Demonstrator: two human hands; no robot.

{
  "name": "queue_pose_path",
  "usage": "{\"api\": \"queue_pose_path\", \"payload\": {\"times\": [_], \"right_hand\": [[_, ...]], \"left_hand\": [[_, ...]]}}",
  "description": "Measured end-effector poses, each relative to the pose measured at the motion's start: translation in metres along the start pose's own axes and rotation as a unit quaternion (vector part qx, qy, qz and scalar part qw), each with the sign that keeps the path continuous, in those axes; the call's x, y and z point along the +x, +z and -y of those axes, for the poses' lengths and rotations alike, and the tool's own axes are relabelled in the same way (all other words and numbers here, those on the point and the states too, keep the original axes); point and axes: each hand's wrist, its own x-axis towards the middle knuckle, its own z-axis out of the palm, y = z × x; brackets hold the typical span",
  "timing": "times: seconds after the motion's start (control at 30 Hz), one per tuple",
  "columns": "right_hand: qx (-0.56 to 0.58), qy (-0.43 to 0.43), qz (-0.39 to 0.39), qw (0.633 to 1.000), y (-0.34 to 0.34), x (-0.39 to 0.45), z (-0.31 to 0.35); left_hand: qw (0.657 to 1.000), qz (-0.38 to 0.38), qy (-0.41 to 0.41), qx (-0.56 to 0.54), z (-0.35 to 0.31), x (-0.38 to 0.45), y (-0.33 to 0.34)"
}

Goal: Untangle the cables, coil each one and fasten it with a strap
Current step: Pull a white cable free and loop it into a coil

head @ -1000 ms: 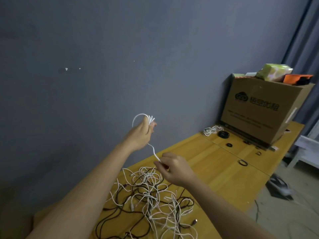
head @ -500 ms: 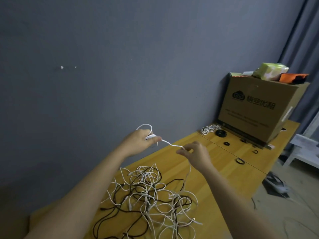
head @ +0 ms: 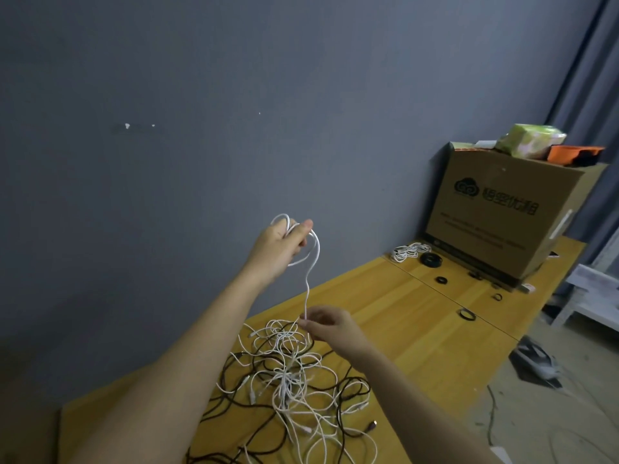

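**Another loop goes onto the coil**

Half a second ago the right hand (head: 330, 324) was out level with the left, the white cable (head: 307, 289) stretched sideways between them; now it has dropped to just above the tangle (head: 288, 380) at lower centre of the frame, and the cable runs nearly straight down from the left hand (head: 281, 244). The left hand, raised at mid-frame against the grey wall, has its fingers and thumb curled round a small bunch of white loops. The right hand pinches the same cable between thumb and fingertips where it leaves the pile.

This reads as a fresh reach for slack: one turn is laid, and the next length is being taken up. Much of the cable appears still caught among white and black strands on the wooden table (head: 418, 316), so it may snag as it is drawn.

Further right in the frame, near the cardboard box (head: 502, 212), lie a coiled white bundle (head: 407, 252) and several dark rings (head: 467, 314), probably straps.
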Motion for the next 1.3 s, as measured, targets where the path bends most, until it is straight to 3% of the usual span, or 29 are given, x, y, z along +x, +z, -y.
{"api": "queue_pose_path", "payload": {"times": [0.23, 0.4, 0.47, 0.57, 0.67, 0.73, 0.8, 0.87, 0.97, 1.07, 1.2, 1.3], "right_hand": [[0.019, 0.046, -0.211, 0.976, -0.009, 0.005, 0.011], [0.076, -0.086, -0.325, 0.939, -0.050, 0.031, 0.095], [0.159, -0.136, -0.321, 0.924, -0.064, 0.037, 0.137], [0.261, -0.177, -0.244, 0.917, -0.078, 0.041, 0.174], [0.342, -0.119, -0.115, 0.925, -0.083, 0.049, 0.166], [0.245, -0.048, -0.105, 0.963, -0.083, 0.050, 0.150], [0.077, -0.029, -0.164, 0.983, -0.083, 0.047, 0.145], [0.046, -0.082, -0.223, 0.970, -0.084, 0.043, 0.157], [0.116, -0.201, -0.293, 0.927, -0.085, 0.038, 0.182], [-0.021, -0.245, -0.371, 0.895, -0.080, 0.041, 0.166], [-0.326, -0.117, -0.320, 0.882, -0.081, 0.048, 0.095], [-0.443, -0.053, -0.266, 0.855, -0.079, 0.047, 0.054]], "left_hand": [[0.993, -0.120, 0.010, -0.005, 0.003, 0.002, -0.013], [0.981, -0.195, 0.007, -0.019, -0.013, 0.018, -0.027], [0.979, -0.202, 0.004, -0.001, -0.026, 0.025, -0.031], [0.981, -0.191, 0.011, 0.016, -0.034, 0.035, -0.037], [0.978, -0.206, 0.003, 0.044, -0.028, 0.040, -0.043], [0.974, -0.221, -0.005, 0.056, -0.020, 0.040, -0.047], [0.973, -0.220, -0.013, 0.071, -0.016, 0.038, -0.049], [0.975, -0.209, -0.018, 0.074, -0.015, 0.036, -0.048], [0.979, -0.185, -0.019, 0.088, -0.020, 0.031, -0.040], [0.983, -0.153, -0.033, 0.099, -0.013, 0.026, -0.033], [0.989, -0.111, -0.081, 0.061, 0.001, 0.010, -0.030], [0.994, -0.034, -0.102, -0.019, 0.003, -0.005, -0.027]]}}
